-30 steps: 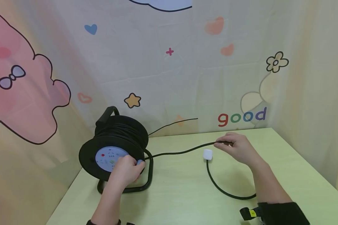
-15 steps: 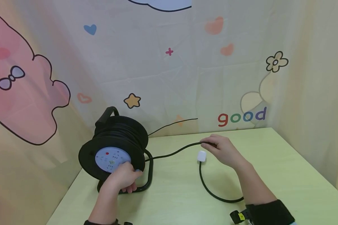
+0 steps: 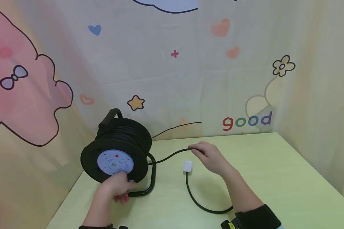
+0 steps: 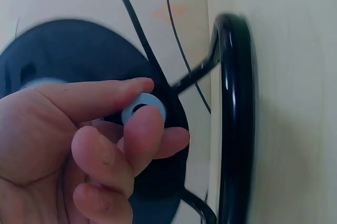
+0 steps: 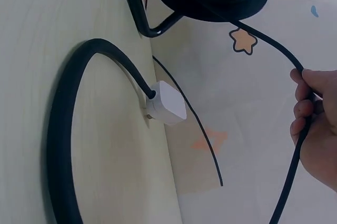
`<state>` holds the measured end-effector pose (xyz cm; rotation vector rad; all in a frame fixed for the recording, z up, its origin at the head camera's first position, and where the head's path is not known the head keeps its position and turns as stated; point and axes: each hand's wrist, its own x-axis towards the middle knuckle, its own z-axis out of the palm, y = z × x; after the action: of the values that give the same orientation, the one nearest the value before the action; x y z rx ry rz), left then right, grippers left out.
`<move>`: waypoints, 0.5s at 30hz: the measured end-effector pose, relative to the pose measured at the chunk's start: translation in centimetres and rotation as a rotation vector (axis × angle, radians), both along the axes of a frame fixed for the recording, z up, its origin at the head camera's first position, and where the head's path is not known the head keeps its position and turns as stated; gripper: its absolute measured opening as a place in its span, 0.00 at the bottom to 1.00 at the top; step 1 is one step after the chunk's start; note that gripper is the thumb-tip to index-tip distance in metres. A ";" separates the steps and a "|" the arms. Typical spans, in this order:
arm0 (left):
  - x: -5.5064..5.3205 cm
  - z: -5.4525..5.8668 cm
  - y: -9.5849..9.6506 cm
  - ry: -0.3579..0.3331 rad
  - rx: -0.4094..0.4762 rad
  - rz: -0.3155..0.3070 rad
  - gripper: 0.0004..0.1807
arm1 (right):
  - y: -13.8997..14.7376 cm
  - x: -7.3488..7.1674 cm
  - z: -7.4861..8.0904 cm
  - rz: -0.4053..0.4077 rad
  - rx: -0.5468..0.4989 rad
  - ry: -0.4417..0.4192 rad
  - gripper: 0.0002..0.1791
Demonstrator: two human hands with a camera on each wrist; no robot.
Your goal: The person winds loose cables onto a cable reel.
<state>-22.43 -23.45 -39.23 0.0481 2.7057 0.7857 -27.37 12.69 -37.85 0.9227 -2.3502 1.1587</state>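
Note:
A black cable reel (image 3: 87,162) stands at the left of the table on a tubular frame, its pale blue socket panel (image 3: 109,157) facing me. My left hand (image 3: 116,185) is at the reel's lower front rim. Its thumb and index finger pinch a small blue-grey knob (image 4: 151,99) in the left wrist view. Black cable (image 3: 172,155) runs from the reel's right side to my right hand (image 3: 210,158), which pinches it above the table. Beyond that hand the cable bends round to a white plug (image 3: 187,166) on the table, seen in the right wrist view too.
The reel's black tubular frame (image 3: 154,175) sticks out right of the left hand. A printed cloth (image 3: 172,79) hangs behind the pale green table (image 3: 275,178). A thin dark line (image 3: 176,127) runs near the table's back edge, right of the reel.
My left hand has moved down and left with the knob, and the panel's red dot has turned clockwise. My right hand has come left toward the reel with the cable; the plug slid left too.

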 end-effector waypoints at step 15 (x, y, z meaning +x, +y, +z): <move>0.0 -0.8 -4.2 -0.109 0.148 0.083 0.20 | -3.7 -0.1 -0.8 0.038 -0.024 -0.072 0.15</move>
<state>-22.42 -27.68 -40.08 -0.0720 2.5578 0.9825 -27.42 8.98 -38.63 0.9363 -2.3789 1.2518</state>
